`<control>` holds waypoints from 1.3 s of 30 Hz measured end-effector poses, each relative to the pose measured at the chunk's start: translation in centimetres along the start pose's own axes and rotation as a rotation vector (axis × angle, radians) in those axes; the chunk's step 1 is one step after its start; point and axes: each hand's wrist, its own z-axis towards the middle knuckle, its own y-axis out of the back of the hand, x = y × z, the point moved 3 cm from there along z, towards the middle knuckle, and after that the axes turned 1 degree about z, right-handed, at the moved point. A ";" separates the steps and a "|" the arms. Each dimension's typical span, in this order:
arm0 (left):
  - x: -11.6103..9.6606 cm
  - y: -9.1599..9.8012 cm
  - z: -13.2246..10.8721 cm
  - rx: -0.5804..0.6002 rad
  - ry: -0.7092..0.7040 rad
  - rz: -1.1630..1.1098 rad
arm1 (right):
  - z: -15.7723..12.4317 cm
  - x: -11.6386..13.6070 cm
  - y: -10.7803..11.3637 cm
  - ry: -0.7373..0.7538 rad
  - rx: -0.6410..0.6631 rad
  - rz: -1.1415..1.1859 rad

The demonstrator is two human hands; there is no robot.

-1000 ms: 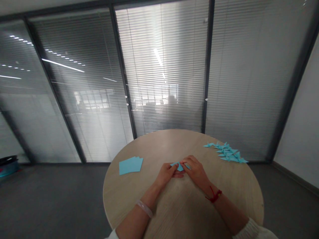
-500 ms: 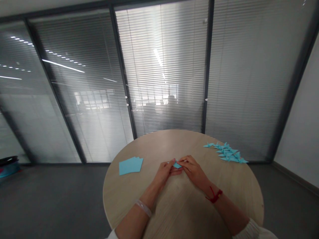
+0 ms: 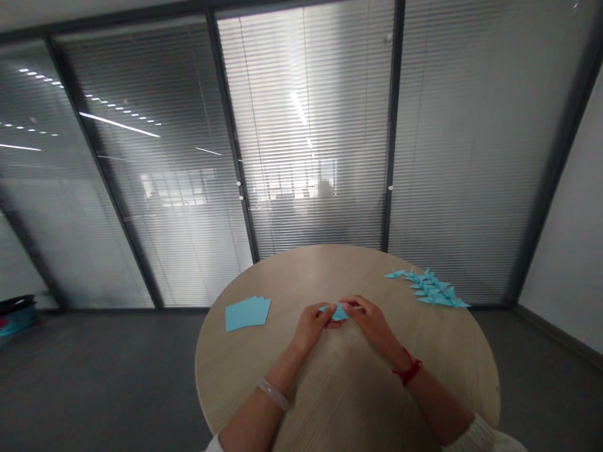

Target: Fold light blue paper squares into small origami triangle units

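A small folded piece of blue paper (image 3: pixel 340 312) is held over the middle of the round wooden table (image 3: pixel 330 389). My left hand (image 3: pixel 311 326) grips its left side, thumb on top and fingers beneath. On the other side, my right hand (image 3: pixel 369 319) pinches the paper's right edge between thumb and fingers. The fine folds are too small to make out. At the left of the table lies a fanned stack of flat blue sheets (image 3: pixel 247 313). Several folded blue paper cranes (image 3: pixel 431 290) sit in a cluster near the right back edge.
Behind the table stands a glass partition with blinds (image 3: pixel 315 125) and dark frames. A dark and blue object (image 3: pixel 19 314) is on the floor at the far left. A pale wall (image 3: pixel 575 251) rises at the right.
More of the folded blue paper shows between my hands. My left thumb and fingers have shifted on it, and my right hand has moved slightly to the right.
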 end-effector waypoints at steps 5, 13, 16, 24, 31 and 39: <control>0.3 0.4 0.0 -0.085 0.004 0.020 | 0.1 0.0 -0.1 -0.036 0.067 -0.012; 0.5 0.6 -0.1 -0.115 0.042 -0.033 | 0.0 -0.4 -0.2 -0.069 0.068 -0.053; 0.3 0.5 -0.3 -0.104 0.055 -0.073 | 0.1 -0.5 -0.2 -0.070 0.065 -0.043; -0.1 0.4 -0.5 -0.102 0.146 -0.099 | 0.1 -0.2 -0.1 -0.042 0.036 -0.068; -0.5 0.5 -0.7 -0.123 0.131 -0.084 | 0.1 -0.2 -0.3 -0.062 0.063 -0.045; -1.0 0.6 -0.8 -0.143 0.109 -0.105 | 0.2 0.0 -0.1 -0.083 0.096 0.052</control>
